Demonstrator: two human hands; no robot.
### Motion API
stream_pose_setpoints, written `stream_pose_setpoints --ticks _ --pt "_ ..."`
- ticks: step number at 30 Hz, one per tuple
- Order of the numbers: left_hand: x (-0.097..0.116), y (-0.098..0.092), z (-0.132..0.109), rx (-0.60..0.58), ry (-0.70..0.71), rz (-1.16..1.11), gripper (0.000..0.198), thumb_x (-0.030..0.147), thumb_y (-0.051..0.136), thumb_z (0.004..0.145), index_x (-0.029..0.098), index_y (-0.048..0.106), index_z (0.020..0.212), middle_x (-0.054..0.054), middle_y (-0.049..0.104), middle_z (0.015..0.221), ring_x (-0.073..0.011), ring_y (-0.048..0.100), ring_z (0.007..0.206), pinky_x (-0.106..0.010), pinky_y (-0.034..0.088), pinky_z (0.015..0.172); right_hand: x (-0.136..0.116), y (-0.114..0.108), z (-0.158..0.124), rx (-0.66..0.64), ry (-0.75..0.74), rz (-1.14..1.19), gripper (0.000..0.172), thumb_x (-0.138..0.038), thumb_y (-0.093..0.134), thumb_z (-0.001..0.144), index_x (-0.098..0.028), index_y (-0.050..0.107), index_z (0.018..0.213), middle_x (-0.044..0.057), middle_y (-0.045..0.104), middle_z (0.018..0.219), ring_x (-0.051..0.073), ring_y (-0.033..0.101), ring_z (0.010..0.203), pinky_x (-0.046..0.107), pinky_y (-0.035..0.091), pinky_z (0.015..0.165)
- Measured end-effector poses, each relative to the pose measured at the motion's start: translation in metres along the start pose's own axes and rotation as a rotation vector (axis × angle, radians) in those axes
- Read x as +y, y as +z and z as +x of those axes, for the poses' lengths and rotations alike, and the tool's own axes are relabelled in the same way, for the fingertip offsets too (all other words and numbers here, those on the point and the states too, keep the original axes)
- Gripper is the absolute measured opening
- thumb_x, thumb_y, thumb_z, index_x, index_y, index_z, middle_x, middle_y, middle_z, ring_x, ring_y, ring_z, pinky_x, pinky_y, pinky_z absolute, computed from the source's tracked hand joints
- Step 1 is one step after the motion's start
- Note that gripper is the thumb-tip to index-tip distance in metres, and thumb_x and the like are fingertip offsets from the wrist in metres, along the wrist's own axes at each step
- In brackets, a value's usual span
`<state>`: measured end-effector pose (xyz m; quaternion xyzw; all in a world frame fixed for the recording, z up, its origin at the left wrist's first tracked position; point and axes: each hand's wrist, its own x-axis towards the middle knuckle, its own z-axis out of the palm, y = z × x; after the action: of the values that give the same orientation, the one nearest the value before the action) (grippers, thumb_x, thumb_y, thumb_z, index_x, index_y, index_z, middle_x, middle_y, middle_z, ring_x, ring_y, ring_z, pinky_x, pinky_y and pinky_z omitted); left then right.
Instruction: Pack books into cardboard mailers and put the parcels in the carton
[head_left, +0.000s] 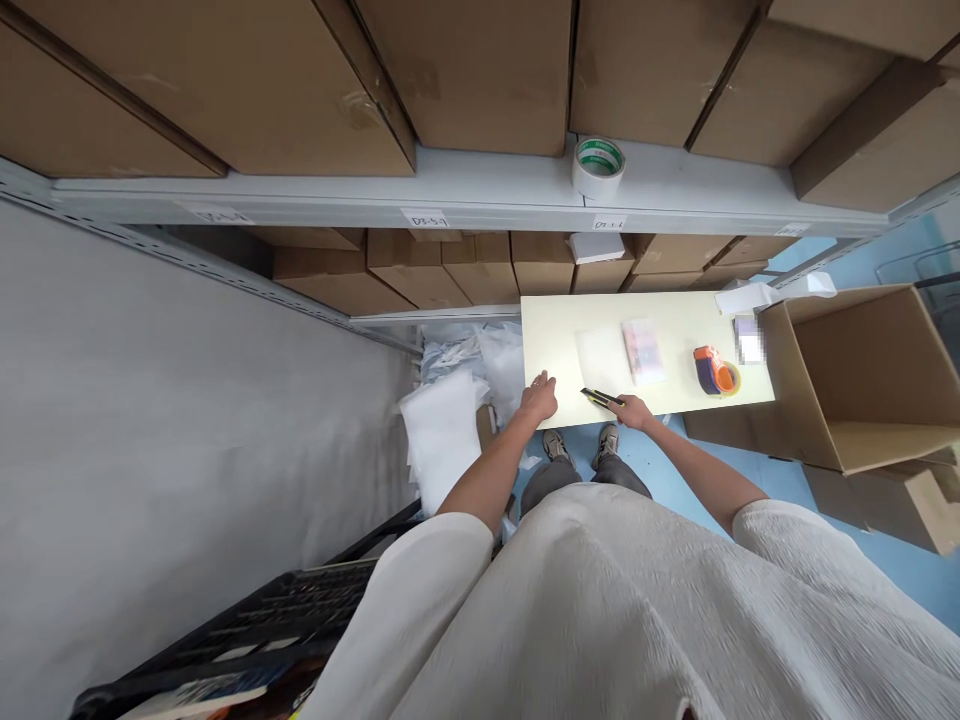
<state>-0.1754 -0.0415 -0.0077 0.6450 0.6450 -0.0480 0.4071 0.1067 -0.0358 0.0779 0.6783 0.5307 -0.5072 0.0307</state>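
My right hand (pixel 634 411) is closed around a black and yellow utility knife (pixel 604 397) at the front edge of a pale yellow tabletop (pixel 675 310). The knife points left over the tabletop. My left hand (pixel 540 398) rests near the table's left front corner, its fingers partly stretched out, with nothing visible in them. Between and beyond my hands lies a thin whitish sheet or sleeve (pixel 602 360). Right of it sits a pinkish, blurred flat packet (pixel 643 350); neither hand touches it.
An orange and dark tape dispenser (pixel 712 371) stands on the table's right. Beyond it is an open cardboard box (pixel 870 370). White foam sheets (pixel 442 440) are piled at left. Shelves above hold large cartons (pixel 495 80) and a tape roll (pixel 598 168). A black crate (pixel 255 620) stands lower left.
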Motion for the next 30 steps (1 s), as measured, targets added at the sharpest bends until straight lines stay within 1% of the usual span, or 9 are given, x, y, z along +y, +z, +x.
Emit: stream_pose_setpoints --ticks 4,8,13,16,19,23,26,28,30 --pt "0.004 -0.005 -0.001 -0.028 -0.026 0.036 0.069 0.018 0.050 0.097 0.017 0.044 0.166 -0.015 0.018 0.186 -0.0332 0.024 0.171 -0.052 0.035 0.134 0.002 -0.003 -0.009 0.000 -0.067 0.019 0.039 -0.048 0.074 0.097 -0.022 0.062 0.071 0.004 0.065 0.055 0.019 0.058 0.050 0.031 0.047 0.054" --pt "0.006 -0.010 -0.001 -0.034 -0.024 0.031 0.071 0.020 0.053 0.095 0.019 0.045 0.165 -0.015 0.021 0.185 -0.0345 0.026 0.170 -0.054 0.037 0.132 -0.003 -0.017 -0.013 0.078 -0.135 0.108 0.047 -0.059 0.068 0.100 -0.023 0.060 0.071 0.003 0.061 0.054 0.017 0.055 0.051 0.030 0.047 0.055" --pt "0.008 -0.013 -0.003 -0.014 -0.023 0.073 0.070 0.020 0.055 0.094 0.019 0.046 0.164 -0.017 0.024 0.184 -0.0340 0.029 0.169 -0.052 0.039 0.131 -0.016 -0.044 -0.017 0.177 -0.170 0.256 0.047 -0.066 0.063 0.098 -0.023 0.064 0.081 0.001 0.060 0.056 0.016 0.053 0.050 0.028 0.042 0.050" --pt "0.010 -0.015 -0.005 -0.015 -0.026 0.091 0.072 0.019 0.056 0.093 0.020 0.045 0.164 -0.017 0.024 0.184 -0.0340 0.030 0.169 -0.053 0.040 0.130 -0.023 -0.060 -0.023 0.219 -0.179 0.291 0.046 -0.066 0.062 0.095 -0.022 0.065 0.082 0.000 0.058 0.056 0.014 0.049 0.049 0.026 0.040 0.049" --pt "0.014 -0.017 -0.006 -0.016 -0.045 0.119 0.071 0.018 0.057 0.091 0.020 0.047 0.162 -0.018 0.023 0.184 -0.0350 0.031 0.168 -0.054 0.041 0.129 -0.028 -0.074 -0.029 0.252 -0.183 0.320 0.043 -0.063 0.061 0.095 -0.021 0.064 0.083 -0.001 0.057 0.056 0.014 0.047 0.048 0.027 0.038 0.049" --pt "0.022 -0.019 -0.008 0.001 -0.066 0.139 0.071 0.017 0.057 0.089 0.017 0.050 0.159 -0.022 0.027 0.182 -0.0372 0.034 0.167 -0.056 0.042 0.127 -0.030 -0.094 -0.036 0.230 -0.230 0.395 0.033 -0.052 0.057 0.096 -0.022 0.062 0.084 0.000 0.057 0.058 0.014 0.045 0.048 0.027 0.037 0.048" --pt "0.029 -0.020 -0.009 0.002 -0.096 0.173 0.067 0.017 0.055 0.089 0.015 0.052 0.157 -0.024 0.029 0.181 -0.0373 0.035 0.166 -0.055 0.044 0.126 -0.030 -0.112 -0.037 0.184 -0.307 0.437 0.027 -0.047 0.058 0.095 -0.023 0.057 0.083 0.002 0.064 0.065 0.013 0.046 0.051 0.027 0.038 0.050" --pt "0.034 -0.021 -0.009 0.004 -0.126 0.203 0.065 0.017 0.055 0.090 0.016 0.053 0.155 -0.024 0.030 0.180 -0.0364 0.037 0.165 -0.053 0.045 0.124 -0.030 -0.129 -0.036 0.184 -0.357 0.434 0.030 -0.050 0.058 0.096 -0.023 0.056 0.084 0.003 0.067 0.071 0.013 0.047 0.053 0.027 0.040 0.052" --pt "0.039 -0.024 -0.009 0.006 -0.160 0.224 0.063 0.017 0.054 0.091 0.015 0.053 0.154 -0.025 0.030 0.180 -0.0358 0.039 0.164 -0.051 0.046 0.123 -0.033 -0.150 -0.035 0.216 -0.404 0.399 0.039 -0.059 0.053 0.101 -0.023 0.056 0.085 0.004 0.069 0.075 0.014 0.049 0.056 0.027 0.043 0.056"
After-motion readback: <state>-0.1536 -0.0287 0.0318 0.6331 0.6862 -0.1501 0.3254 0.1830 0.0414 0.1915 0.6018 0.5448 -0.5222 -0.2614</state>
